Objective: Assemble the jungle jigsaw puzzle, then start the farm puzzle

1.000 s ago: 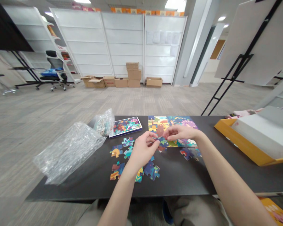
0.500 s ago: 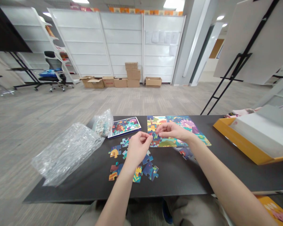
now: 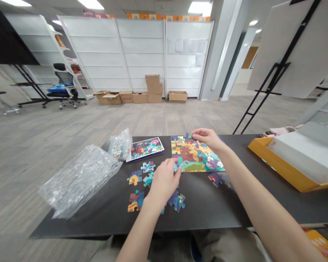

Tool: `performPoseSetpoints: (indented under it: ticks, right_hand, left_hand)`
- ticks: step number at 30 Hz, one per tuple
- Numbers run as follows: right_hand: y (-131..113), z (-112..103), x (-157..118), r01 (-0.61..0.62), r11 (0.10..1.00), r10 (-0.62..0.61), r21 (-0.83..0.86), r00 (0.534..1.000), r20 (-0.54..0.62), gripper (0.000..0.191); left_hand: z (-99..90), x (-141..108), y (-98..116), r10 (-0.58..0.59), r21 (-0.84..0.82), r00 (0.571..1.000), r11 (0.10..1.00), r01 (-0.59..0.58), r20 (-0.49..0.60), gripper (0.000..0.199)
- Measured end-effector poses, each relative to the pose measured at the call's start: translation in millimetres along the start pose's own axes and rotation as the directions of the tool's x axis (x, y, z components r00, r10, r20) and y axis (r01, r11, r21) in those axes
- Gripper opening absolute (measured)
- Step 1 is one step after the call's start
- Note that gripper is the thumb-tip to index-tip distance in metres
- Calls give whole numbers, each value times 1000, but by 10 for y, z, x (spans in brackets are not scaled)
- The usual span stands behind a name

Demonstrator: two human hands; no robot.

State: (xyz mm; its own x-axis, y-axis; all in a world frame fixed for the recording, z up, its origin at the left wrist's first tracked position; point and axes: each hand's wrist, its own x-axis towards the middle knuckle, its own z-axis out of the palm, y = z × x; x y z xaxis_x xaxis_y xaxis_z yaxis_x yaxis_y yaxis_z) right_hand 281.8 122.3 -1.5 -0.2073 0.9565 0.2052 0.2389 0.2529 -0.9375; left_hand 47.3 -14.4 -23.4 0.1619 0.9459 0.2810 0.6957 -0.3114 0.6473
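On the black tabletop (image 3: pixel 207 214), the right hand (image 3: pixel 209 140) grips a blue jigsaw piece (image 3: pixel 189 137) at the multicoloured jigsaw puzzle's (image 3: pixel 194 158) upper edge. The left hand (image 3: pixel 164 182) rests with loose, uncurled fingers above scattered loose jigsaw pieces (image 3: pixel 135 202).

Nothing is legible: the jigsaw picture card (image 3: pixel 145 149) shows no clear lettering, and the papers (image 3: pixel 186 46) on the white panel (image 3: pixel 187 76) are too small to read

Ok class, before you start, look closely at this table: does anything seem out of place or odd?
The clear plastic wrap stands out: it is crumpled and spills past the left edge of the table, so part of it seems to hang over the floor. The loose pieces lie scattered beside the puzzle.
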Motion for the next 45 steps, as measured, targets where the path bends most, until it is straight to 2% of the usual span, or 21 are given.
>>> performPoseSetpoints:
  ticks: [2,5,8,14,22,34,45]
  right_hand:
    - [99,-78,152,-51,997,50,-59,998,-26,48]
    - [217,-78,340,-92,980,96,-176,995,19,45]
    - [293,5,471,-89,962,109,-258,992,66,36]
    - [438,139,614,-96,950,131,-296,986,101,27]
    - [617,153,659,-57,919,115,-389,985,128,23]
    - [481,112,632,-3,790,148,-614,971,186,24]
    - [357,192,555,41,732,163,-680,959,233,28]
  left_hand:
    - [3,-48,22,32,183,994,982,-50,101,25]
    - [17,-79,36,38,282,983,956,-88,177,29]
    - [32,-73,45,31,313,976,945,-98,215,31]
    - [51,-72,67,29,363,970,924,-118,240,30]
    - [46,-73,87,30,392,969,911,-127,244,30]
    - [67,-88,67,35,407,971,904,-132,238,31]
    - [58,-76,78,31,409,969,903,-133,246,30]
